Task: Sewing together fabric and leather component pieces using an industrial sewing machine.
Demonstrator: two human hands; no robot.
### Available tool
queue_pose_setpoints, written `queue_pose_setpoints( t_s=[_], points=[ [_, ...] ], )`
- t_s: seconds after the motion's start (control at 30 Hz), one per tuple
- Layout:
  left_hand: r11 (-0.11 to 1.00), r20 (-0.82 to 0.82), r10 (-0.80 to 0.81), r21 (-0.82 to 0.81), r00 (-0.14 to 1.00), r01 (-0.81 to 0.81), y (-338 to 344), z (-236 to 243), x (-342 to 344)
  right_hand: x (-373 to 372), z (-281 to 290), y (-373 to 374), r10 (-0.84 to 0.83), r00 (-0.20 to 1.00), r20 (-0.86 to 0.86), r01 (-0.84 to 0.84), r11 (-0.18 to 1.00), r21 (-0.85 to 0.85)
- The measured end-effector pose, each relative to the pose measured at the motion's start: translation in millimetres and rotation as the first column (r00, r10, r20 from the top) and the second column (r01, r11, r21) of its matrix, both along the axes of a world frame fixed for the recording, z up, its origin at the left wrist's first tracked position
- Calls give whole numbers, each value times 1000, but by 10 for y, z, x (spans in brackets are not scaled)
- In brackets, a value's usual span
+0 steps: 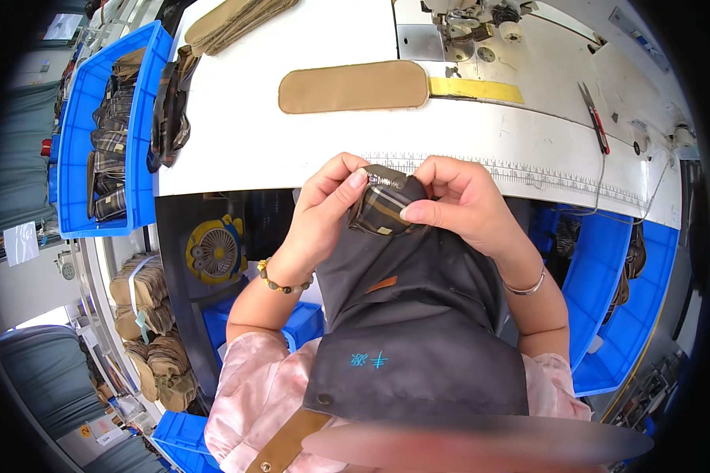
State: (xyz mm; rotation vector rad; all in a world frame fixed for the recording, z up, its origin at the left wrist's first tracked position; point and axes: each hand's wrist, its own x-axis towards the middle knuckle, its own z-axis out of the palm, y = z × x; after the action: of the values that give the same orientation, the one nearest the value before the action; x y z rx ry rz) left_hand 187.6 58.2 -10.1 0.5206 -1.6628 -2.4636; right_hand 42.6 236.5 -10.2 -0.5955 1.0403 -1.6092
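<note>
Both of my hands grip a small dark plaid fabric piece (pixel 383 206) with a zipper along its upper part, held just below the table's front edge over my black apron. My left hand (pixel 330 195) pinches its upper left corner. My right hand (pixel 457 206) holds the right side, thumb lying across the plaid front. On the white table (pixel 237 134) above them lie a tan rounded fabric panel (pixel 351 88) and a yellow strip (pixel 477 89) beside the sewing machine (pixel 457 35). A printed ruler scale (pixel 513 169) runs along the front edge.
A blue crate (pixel 71 173) of plaid pieces stands left of the table; stacked tan panels (pixel 241 20) and dark straps (pixel 171 106) lie on its left part. Red-handled scissors (pixel 596 118) lie at right. Below are blue bins (pixel 639 307), a yellow fan (pixel 215 251) and bundled tan pieces (pixel 138 296).
</note>
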Motion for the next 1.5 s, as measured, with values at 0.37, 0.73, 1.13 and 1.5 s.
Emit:
queue_pose_setpoints(
  t_s=[0.37,0.73,1.13,1.5],
  points=[
    [958,18,51,-283,999,-44,104,41,69,61,73,-4,107,975,-196,-98,994,53],
    [803,-35,51,-593,998,-62,148,90,67,177,-39,-40,-55,970,-238,78,993,85],
    [265,209,-217,-928,954,263,-385,1082,-582,-552,17,-164,-162,-372,-914,90,974,-209],
    [358,384,-540,-701,749,617,-792,435,-2065,-1144,-137,-230,1,-377,-926,-4,1000,2]
  ],
)
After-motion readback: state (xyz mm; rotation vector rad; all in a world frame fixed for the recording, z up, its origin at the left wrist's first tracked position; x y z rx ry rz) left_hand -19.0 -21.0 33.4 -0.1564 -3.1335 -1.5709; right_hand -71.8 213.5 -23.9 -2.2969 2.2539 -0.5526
